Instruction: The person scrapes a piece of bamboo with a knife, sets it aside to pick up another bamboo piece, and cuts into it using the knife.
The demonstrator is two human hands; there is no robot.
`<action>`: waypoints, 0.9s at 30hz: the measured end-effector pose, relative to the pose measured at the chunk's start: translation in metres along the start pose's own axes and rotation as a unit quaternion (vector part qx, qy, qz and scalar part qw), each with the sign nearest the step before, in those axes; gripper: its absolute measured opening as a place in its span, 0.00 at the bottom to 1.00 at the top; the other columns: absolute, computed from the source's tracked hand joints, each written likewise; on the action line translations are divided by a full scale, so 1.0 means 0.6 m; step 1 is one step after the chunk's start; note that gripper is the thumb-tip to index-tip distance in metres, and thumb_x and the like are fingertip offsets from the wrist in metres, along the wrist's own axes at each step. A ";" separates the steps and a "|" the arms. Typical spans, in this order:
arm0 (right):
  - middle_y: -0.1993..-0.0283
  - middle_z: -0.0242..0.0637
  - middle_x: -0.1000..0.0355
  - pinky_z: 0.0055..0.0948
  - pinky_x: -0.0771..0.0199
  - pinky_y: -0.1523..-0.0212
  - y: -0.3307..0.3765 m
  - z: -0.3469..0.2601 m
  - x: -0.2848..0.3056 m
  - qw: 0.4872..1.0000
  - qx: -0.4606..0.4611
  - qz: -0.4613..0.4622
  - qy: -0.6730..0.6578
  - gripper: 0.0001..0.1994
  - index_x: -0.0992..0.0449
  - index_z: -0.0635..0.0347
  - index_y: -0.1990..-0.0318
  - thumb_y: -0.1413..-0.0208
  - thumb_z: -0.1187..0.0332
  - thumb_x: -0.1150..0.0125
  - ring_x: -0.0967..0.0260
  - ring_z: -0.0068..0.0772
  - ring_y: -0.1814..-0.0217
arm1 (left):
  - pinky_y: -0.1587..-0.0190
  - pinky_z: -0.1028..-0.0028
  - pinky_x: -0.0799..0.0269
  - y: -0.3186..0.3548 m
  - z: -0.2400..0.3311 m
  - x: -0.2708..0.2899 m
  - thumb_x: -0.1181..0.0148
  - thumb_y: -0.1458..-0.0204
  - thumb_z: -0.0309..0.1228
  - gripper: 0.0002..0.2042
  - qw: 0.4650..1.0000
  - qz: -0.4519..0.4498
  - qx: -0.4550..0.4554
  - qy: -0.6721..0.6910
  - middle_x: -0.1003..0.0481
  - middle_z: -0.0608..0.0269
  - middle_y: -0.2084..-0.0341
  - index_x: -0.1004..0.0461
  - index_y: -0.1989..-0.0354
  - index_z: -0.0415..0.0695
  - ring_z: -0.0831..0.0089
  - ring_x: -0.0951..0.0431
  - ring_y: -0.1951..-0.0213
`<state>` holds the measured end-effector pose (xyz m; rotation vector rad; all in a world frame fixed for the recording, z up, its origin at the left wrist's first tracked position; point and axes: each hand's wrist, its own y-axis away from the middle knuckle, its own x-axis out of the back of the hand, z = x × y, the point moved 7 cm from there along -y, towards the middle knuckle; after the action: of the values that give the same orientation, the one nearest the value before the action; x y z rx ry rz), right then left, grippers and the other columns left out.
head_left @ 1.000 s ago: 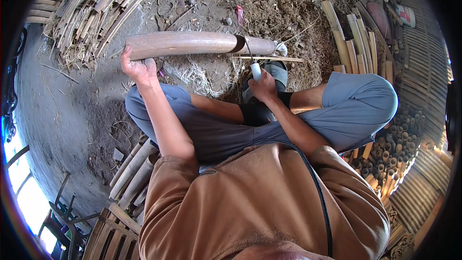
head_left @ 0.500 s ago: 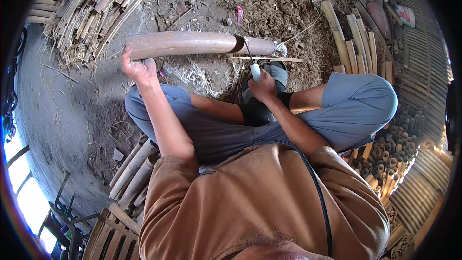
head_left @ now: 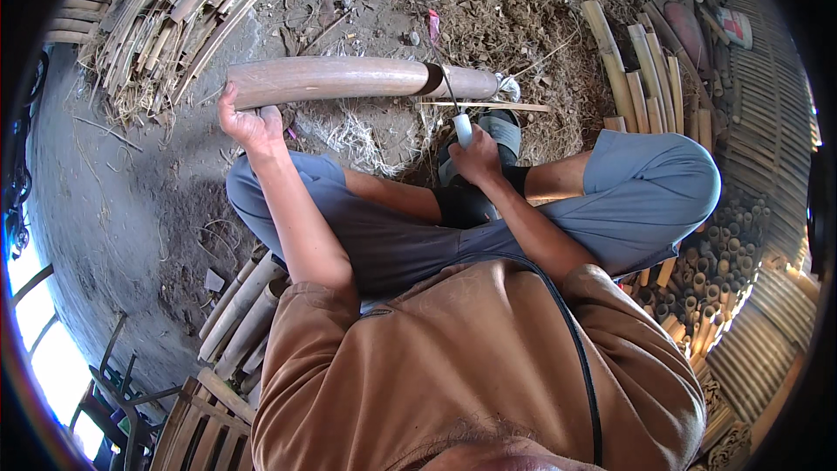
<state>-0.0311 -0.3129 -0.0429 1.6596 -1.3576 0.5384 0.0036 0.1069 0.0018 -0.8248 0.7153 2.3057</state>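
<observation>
A thick, pale brown bamboo pole [head_left: 327, 79] lies crosswise in front of my crossed legs. My left hand [head_left: 253, 125] grips its left end, thumb up at the cut rim. Toward the right a dark gap or band breaks the pole, and beyond it a narrower bamboo piece [head_left: 473, 84] carries on; whether the two are joined I cannot tell. My right hand [head_left: 477, 158] is closed round the pale handle of a knife-like tool [head_left: 462, 129]. Its thin dark blade crosses the bamboo close to the dark band, seen nearly edge-on.
Split bamboo strips [head_left: 196, 9] are heaped at the far left. Cut bamboo lengths [head_left: 645, 78] stand at the right, with many short tubes [head_left: 697, 283] stacked below. Shavings [head_left: 532, 17] cover the ground ahead. A thin strip [head_left: 514, 107] lies by my sandal [head_left: 501, 128].
Almost nothing differs. The bamboo, the blade and both hands stay in practically the same places.
</observation>
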 end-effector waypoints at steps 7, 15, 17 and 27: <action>0.57 0.61 0.26 0.50 0.28 0.47 -0.003 0.004 -0.002 1.000 0.006 0.004 0.002 0.24 0.30 0.70 0.51 0.54 0.63 0.40 0.28 0.64 0.52 | 0.39 0.53 0.42 0.002 0.000 -0.003 0.35 0.61 0.38 0.23 1.000 -0.003 0.003 -0.002 0.30 0.58 0.53 0.28 0.55 0.42 0.60 0.32 0.46; 0.57 0.62 0.26 0.51 0.29 0.47 -0.001 0.000 0.000 1.000 -0.003 -0.004 -0.010 0.23 0.29 0.70 0.52 0.54 0.63 0.41 0.28 0.64 0.51 | 0.40 0.54 0.40 -0.001 -0.001 0.001 0.35 0.60 0.37 0.23 1.000 -0.008 0.009 0.004 0.29 0.57 0.53 0.29 0.54 0.41 0.59 0.31 0.47; 0.57 0.61 0.26 0.51 0.29 0.47 0.000 -0.001 0.002 1.000 -0.007 -0.002 -0.012 0.23 0.29 0.70 0.52 0.54 0.63 0.41 0.28 0.64 0.51 | 0.40 0.54 0.40 0.000 -0.001 0.000 0.35 0.60 0.37 0.23 1.000 -0.008 0.007 0.003 0.29 0.57 0.54 0.29 0.54 0.41 0.59 0.31 0.47; 0.55 0.60 0.26 0.49 0.29 0.46 -0.001 0.004 -0.001 1.000 -0.022 -0.006 -0.008 0.23 0.30 0.69 0.52 0.54 0.62 0.42 0.29 0.62 0.49 | 0.40 0.53 0.41 0.005 0.002 -0.006 0.36 0.62 0.36 0.22 1.000 0.000 0.006 -0.004 0.30 0.59 0.55 0.29 0.56 0.43 0.60 0.32 0.47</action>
<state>-0.0315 -0.3149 -0.0446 1.6387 -1.3604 0.4866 0.0034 0.1045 0.0059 -0.8095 0.7256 2.3016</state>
